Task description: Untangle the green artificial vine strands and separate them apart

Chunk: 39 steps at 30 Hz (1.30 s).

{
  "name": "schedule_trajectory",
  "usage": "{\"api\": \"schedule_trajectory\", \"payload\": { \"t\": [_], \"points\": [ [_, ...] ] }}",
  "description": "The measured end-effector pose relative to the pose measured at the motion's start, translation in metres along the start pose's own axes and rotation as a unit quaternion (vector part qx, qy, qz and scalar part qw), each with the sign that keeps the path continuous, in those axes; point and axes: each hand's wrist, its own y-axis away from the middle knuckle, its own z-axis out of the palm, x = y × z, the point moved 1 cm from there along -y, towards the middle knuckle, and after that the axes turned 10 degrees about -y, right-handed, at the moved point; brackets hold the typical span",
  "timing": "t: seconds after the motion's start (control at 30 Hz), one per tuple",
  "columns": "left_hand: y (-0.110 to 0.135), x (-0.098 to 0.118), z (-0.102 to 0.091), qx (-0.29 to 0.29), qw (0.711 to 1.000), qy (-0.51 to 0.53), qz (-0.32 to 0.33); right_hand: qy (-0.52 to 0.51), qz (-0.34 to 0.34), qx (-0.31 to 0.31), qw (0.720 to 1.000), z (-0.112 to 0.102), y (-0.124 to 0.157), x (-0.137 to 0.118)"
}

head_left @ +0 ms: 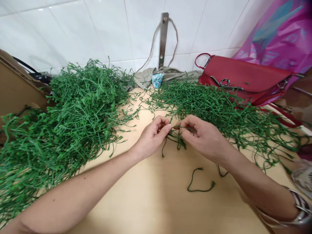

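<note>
Between my two hands a thin green cord [175, 127] is stretched, pinched from both sides. My left hand [156, 133] closes thumb and forefinger on its left end. My right hand [201, 136] pinches the same cord on the right, its fingertips partly hidden. More green strands hang and lie just below the fingers. One loose green cord [200, 191] lies curved on the table [151, 201], nearer to me. Beyond my right hand spreads a tangled heap of dark green cords [207, 100]. A taller pile of brighter green pieces with frayed tips [90, 107] stands at the left.
Against the tiled wall [107, 29] sit a grey cloth [143, 78] and a small blue-white cup [157, 80]. A metal strip [163, 39] with a cord loop is on the wall. At right are a red handbag [246, 74] and a purple bag [280, 39]; at left, a cardboard box [17, 84].
</note>
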Motion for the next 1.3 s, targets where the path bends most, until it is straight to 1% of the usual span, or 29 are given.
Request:
{"api": "schedule_trajectory", "payload": {
  "t": [0.07, 0.13, 0.23, 0.27, 0.33, 0.4, 0.43, 0.53, 0.6, 0.73, 0.8, 0.9, 0.97, 1.13, 1.23, 1.3],
  "points": [
    [0.001, 0.002, 0.000, -0.008, 1.000, -0.025, -0.006, -0.053, -0.001, 0.015, 0.999, 0.001, 0.000, -0.001],
    [0.002, 0.004, -0.001, -0.016, 0.998, -0.053, -0.011, -0.122, 0.023, 0.005, 0.992, 0.001, 0.001, 0.000],
    [0.003, 0.005, -0.003, -0.017, 0.995, -0.099, -0.004, -0.200, 0.083, -0.055, 0.975, -0.002, 0.003, 0.000],
    [0.003, 0.005, -0.004, -0.016, 0.994, -0.106, -0.004, -0.200, 0.099, -0.080, 0.971, -0.004, 0.005, -0.001],
    [0.002, 0.003, -0.007, -0.012, 0.995, -0.100, -0.016, -0.157, 0.111, -0.130, 0.973, -0.007, 0.007, -0.003],
    [0.002, 0.001, -0.009, -0.011, 0.996, -0.077, -0.035, -0.085, 0.089, -0.161, 0.979, -0.007, 0.008, -0.007],
    [0.001, 0.000, -0.009, -0.014, 0.997, -0.063, -0.040, -0.048, 0.070, -0.164, 0.983, -0.007, 0.008, -0.008],
    [0.000, 0.001, -0.009, -0.040, 0.998, -0.029, -0.047, 0.033, 0.026, -0.140, 0.989, -0.006, 0.005, -0.007],
    [0.000, 0.001, -0.008, -0.056, 0.997, -0.021, -0.050, 0.050, 0.011, -0.116, 0.992, -0.008, 0.003, -0.002],
    [-0.002, -0.001, -0.008, -0.041, 0.999, -0.029, -0.019, 0.054, -0.019, -0.055, 0.997, -0.017, 0.000, 0.002],
    [-0.003, -0.002, -0.008, -0.032, 0.999, -0.021, -0.012, 0.055, -0.010, -0.056, 0.997, -0.018, 0.001, -0.001],
    [-0.003, -0.002, -0.007, -0.024, 1.000, -0.008, -0.006, 0.024, 0.017, -0.101, 0.994, -0.011, 0.002, -0.008],
    [-0.003, 0.000, -0.006, -0.027, 1.000, 0.001, -0.001, 0.011, 0.018, -0.105, 0.994, -0.002, 0.003, -0.009],
    [-0.001, 0.003, -0.002, -0.026, 0.999, 0.019, -0.011, 0.022, 0.002, -0.056, 0.998, 0.013, 0.004, -0.001],
    [0.001, 0.003, -0.002, -0.026, 0.996, 0.068, -0.043, 0.083, -0.019, -0.024, 0.996, 0.017, 0.007, 0.003],
    [0.001, 0.004, -0.003, -0.036, 0.992, 0.099, -0.070, 0.139, -0.058, -0.015, 0.988, 0.019, 0.008, 0.003]
  ]
}}
